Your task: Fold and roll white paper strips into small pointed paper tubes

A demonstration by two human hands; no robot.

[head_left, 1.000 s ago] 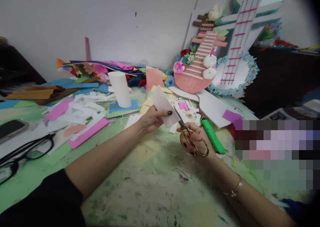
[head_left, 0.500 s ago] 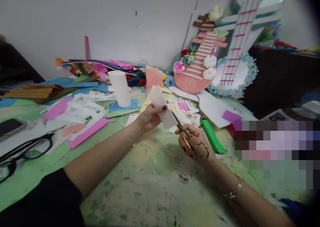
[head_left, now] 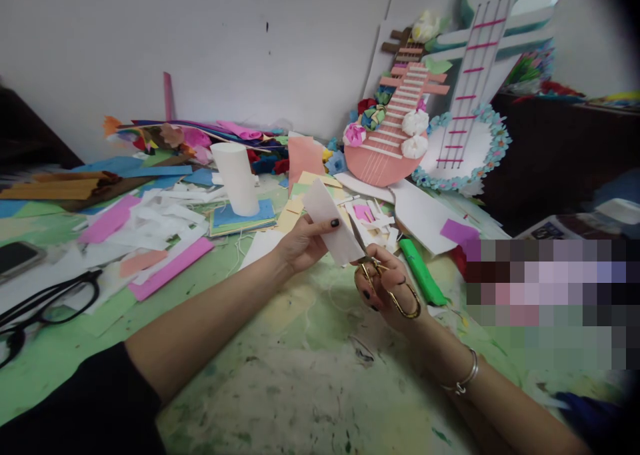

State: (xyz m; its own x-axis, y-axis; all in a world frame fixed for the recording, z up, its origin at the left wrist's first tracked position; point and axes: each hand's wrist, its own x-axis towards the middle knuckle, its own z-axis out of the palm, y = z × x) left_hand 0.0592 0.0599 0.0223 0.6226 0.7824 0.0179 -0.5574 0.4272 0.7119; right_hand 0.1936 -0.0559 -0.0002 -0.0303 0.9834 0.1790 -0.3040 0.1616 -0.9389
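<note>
Between thumb and fingers, my left hand point(head_left: 306, 243) pinches a small piece of white paper point(head_left: 332, 223), tilted and held above the table. Gold-handled scissors point(head_left: 407, 303) are in my right hand point(head_left: 387, 278), with fingers through the loops. Their blades point up and to the left, lying along the paper's lower right edge. Whether the blades bite into the paper I cannot tell. Below and behind the paper lie white strips and pink scraps point(head_left: 364, 213). A green crepe-like roll point(head_left: 423, 273) rests just right of my right hand.
A white paper cylinder point(head_left: 235, 178) stands on stacked coloured sheets point(head_left: 243, 220). Black glasses point(head_left: 65, 301) and a phone point(head_left: 17, 261) lie at left beside paper strips point(head_left: 155, 218). Decorated paper instruments point(head_left: 390, 141) lean on the wall at the back right. A pixelated patch covers the right side.
My left hand and the paper shifted slightly left, then back right and a little lower. The scissors drew slightly away from the paper, then came up against its edge again.
</note>
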